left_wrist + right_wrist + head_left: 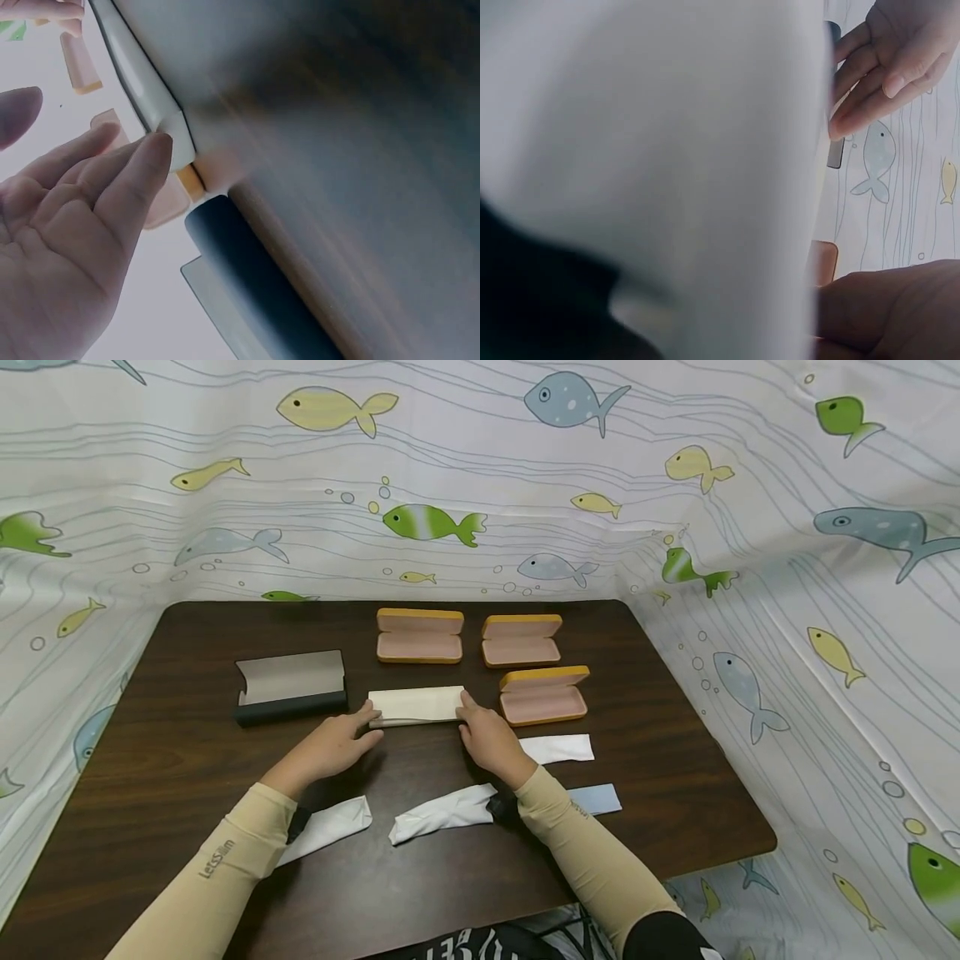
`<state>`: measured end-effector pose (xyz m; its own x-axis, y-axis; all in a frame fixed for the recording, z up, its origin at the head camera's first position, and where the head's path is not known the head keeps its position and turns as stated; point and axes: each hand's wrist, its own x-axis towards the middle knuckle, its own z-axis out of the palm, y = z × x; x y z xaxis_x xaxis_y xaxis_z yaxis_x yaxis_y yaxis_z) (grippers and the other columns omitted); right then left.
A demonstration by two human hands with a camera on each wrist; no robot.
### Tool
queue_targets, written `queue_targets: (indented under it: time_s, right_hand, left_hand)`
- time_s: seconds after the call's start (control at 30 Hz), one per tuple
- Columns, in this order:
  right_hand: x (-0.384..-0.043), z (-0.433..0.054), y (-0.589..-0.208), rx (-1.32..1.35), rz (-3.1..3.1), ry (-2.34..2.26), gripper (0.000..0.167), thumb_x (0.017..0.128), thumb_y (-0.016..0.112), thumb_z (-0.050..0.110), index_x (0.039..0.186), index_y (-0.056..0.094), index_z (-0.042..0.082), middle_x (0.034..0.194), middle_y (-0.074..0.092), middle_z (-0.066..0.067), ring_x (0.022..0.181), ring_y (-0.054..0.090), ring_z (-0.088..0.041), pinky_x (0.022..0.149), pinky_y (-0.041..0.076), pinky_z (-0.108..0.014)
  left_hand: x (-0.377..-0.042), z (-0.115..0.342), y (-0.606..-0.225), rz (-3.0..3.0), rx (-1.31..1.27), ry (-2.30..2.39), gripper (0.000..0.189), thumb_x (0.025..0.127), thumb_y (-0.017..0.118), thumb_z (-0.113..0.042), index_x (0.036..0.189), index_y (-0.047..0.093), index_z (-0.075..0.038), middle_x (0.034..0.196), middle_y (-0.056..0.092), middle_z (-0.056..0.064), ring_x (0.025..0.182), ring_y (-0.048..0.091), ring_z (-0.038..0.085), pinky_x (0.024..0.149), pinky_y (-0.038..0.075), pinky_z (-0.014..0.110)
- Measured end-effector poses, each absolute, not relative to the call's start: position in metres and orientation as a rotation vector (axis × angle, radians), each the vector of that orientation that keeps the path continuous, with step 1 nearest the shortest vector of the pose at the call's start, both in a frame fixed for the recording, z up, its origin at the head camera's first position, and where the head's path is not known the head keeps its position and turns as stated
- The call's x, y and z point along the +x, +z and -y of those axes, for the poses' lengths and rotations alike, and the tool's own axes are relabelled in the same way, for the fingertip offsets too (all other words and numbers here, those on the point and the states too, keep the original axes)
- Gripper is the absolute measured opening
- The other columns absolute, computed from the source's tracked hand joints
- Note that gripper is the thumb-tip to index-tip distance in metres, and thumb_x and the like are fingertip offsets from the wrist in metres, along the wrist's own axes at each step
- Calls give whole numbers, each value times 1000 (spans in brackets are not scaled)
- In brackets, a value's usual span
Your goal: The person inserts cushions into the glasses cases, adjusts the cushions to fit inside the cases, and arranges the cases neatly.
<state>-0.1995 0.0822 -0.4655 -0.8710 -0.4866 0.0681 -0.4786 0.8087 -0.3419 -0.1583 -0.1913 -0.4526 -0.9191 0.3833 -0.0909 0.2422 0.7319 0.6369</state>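
Observation:
A cream glasses case (416,704) lies in the middle of the dark table between both hands. My left hand (339,745) touches its left end with straight fingertips, thumb held apart; the left wrist view shows the palm of that hand (71,210) and the case's pale end (154,97). At the right end, fingertips of my right hand (491,737) rest against the case. In the right wrist view the right hand (889,311) is mostly cut off, with the left hand (892,64) opposite. A large blurred white shape hides much of that view.
Left of the cream case stands an opened black case (291,687) with grey lining. Opened yellow cases (420,647), pink inside, stand behind and to the right. White pouches (444,812) lie near the forearms, and a light blue cloth (595,799) lies by the right sleeve.

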Motion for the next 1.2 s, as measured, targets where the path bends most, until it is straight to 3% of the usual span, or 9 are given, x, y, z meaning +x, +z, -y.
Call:
queue_targets:
  time_s: [0.1,0.27,0.4,0.67,0.9,1.2]
  right_hand:
    - [-200,-83,-464,-788,-2952,-574,36,101,63,6,136,62,-1,154,43,-19,119,64,-36,99,53,-42]
    - [-201,-86,-461,-750,-2905,-646,36,101,62,6,136,62,-2,153,45,-17,130,56,-33,107,47,-42]
    - [-202,-90,-458,-722,-2898,-652,34,102,61,8,134,63,-2,149,52,-15,133,54,-32,111,43,-42]
    - [-199,-99,-455,-695,-2905,-634,30,103,60,10,130,65,-2,131,66,-16,124,61,-32,107,46,-44]
    - [-192,-103,-452,-630,-2890,-563,23,102,62,16,121,72,7,118,72,-8,111,67,-28,97,52,-44]
    - [-181,-107,-449,-648,-2750,-466,20,101,65,23,116,74,13,115,73,-4,106,68,-24,91,55,-43]
  left_hand:
    - [-159,194,-451,-2719,502,969,51,108,49,-24,148,44,8,159,26,31,141,36,48,113,32,62]
    - [-159,196,-448,-2717,490,1005,49,107,50,-20,146,46,9,158,30,30,133,50,46,107,40,61]
    - [-159,198,-446,-2754,454,1001,45,106,51,-18,142,51,8,148,47,30,128,53,47,103,43,62]
    - [-151,196,-437,-2752,391,974,41,107,50,-22,136,57,6,135,59,28,124,56,46,99,47,61]
    - [-142,187,-432,-2708,460,956,36,107,53,-22,131,62,3,124,67,22,114,63,39,93,51,56]
    - [-132,176,-441,-2656,536,976,32,104,58,-20,125,65,2,108,72,11,100,69,29,84,56,48]
